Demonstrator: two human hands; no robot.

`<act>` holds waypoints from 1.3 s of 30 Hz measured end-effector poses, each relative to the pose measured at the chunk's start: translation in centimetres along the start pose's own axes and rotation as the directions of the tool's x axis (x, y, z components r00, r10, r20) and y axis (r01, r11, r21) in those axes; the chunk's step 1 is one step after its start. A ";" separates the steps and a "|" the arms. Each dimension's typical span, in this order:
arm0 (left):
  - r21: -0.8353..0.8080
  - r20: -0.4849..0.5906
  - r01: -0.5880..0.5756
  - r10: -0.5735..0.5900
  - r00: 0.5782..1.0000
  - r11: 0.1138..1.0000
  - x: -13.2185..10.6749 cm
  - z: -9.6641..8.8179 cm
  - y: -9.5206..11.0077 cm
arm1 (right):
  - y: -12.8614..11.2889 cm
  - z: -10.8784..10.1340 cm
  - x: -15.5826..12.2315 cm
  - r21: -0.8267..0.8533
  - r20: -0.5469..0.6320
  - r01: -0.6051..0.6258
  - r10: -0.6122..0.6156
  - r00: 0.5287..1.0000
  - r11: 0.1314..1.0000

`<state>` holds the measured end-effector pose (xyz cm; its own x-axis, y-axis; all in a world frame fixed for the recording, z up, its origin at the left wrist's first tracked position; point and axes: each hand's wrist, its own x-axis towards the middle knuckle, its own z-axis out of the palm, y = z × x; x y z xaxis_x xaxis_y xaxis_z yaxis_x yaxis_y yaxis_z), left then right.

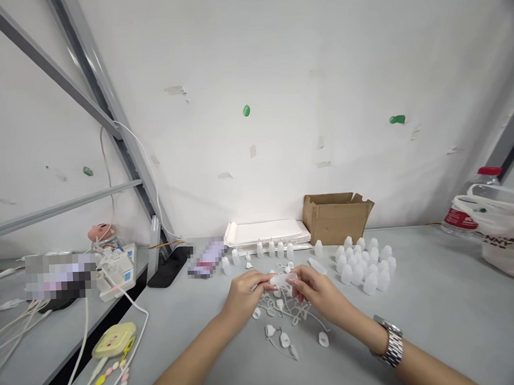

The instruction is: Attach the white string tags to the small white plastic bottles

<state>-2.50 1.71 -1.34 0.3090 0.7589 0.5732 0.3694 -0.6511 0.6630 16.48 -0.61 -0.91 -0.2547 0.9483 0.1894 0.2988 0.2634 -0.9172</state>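
My left hand point(244, 295) and my right hand point(316, 292) meet over the grey table point(437, 321), both pinching one small translucent white bottle point(281, 280) held sideways between them. Under the hands lie several loose white caps with thin tethers point(284, 339). A cluster of several small white bottles point(364, 264) stands just right of my right hand. A short row of similar bottles point(272, 250) stands behind the hands. A metal watch point(390, 345) is on my right wrist.
An open cardboard box point(335, 216) and a flat white stack point(265, 233) sit against the wall. A white plastic bag point(503, 235) and a red-capped bottle point(470, 208) are at far right. Cables, a power strip point(115, 267) and a yellow device point(113, 339) lie left.
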 end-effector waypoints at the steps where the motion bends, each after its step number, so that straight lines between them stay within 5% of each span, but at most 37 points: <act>1: 0.012 0.014 -0.032 0.032 0.999 0.999 -0.1 0.0 0.1 | 0.0 0.1 0.0 -0.017 -0.007 -0.031 0.031 0.999 0.999; 6: 0.031 0.057 -0.084 0.082 0.995 0.996 -0.2 0.1 0.7 | -0.2 0.2 0.3 -0.006 -0.008 -0.160 0.160 0.987 0.987; 11: 0.039 0.045 -0.006 0.004 0.999 0.999 0.0 0.1 0.8 | -0.4 -0.4 0.1 -0.015 -0.048 0.029 -0.030 0.998 0.999; 14: 0.144 0.041 -0.136 0.132 0.990 0.980 -0.2 0.1 0.3 | -0.5 -0.5 0.0 -0.031 -0.028 0.062 -0.063 0.998 0.998; 18: 0.333 0.054 -0.376 0.380 0.923 0.865 -0.6 0.2 -0.4 | -0.5 -0.1 0.0 0.018 -0.015 -0.026 0.027 1.000 0.999; 24: 0.354 0.112 -0.453 0.444 0.889 0.818 -0.7 0.1 -0.3 | -0.3 0.5 0.3 0.038 -0.044 -0.175 0.176 0.983 0.984; 26: 0.288 0.122 -0.383 0.363 0.924 0.878 -0.5 -0.1 -0.1 | -0.3 0.5 0.4 0.075 -0.045 -0.199 0.202 0.978 0.977; 29: 0.153 0.129 -0.099 0.079 0.988 0.983 0.1 -0.3 0.1 | -0.1 0.3 0.7 0.159 -0.056 -0.208 0.219 0.974 0.965; 33: -0.115 0.153 0.320 -0.302 0.941 0.940 0.9 -0.7 0.1 | 0.1 -0.1 1.0 0.265 -0.082 -0.209 0.238 0.968 0.941; 35: -0.247 0.206 0.414 -0.370 0.906 0.876 1.1 -0.7 0.2 | 0.0 -0.1 1.0 0.280 -0.094 -0.192 0.226 0.970 0.941; 39: -0.311 0.277 0.410 -0.331 0.902 0.857 0.8 -0.6 1.0 | -0.3 0.3 0.6 0.269 -0.058 -0.153 0.175 0.983 0.951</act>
<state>-2.39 1.65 0.07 0.3989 0.9022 0.1642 0.1710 -0.2491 0.9533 16.00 -0.21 -0.58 -0.1444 0.9884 0.0462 0.0755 0.0576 -0.9955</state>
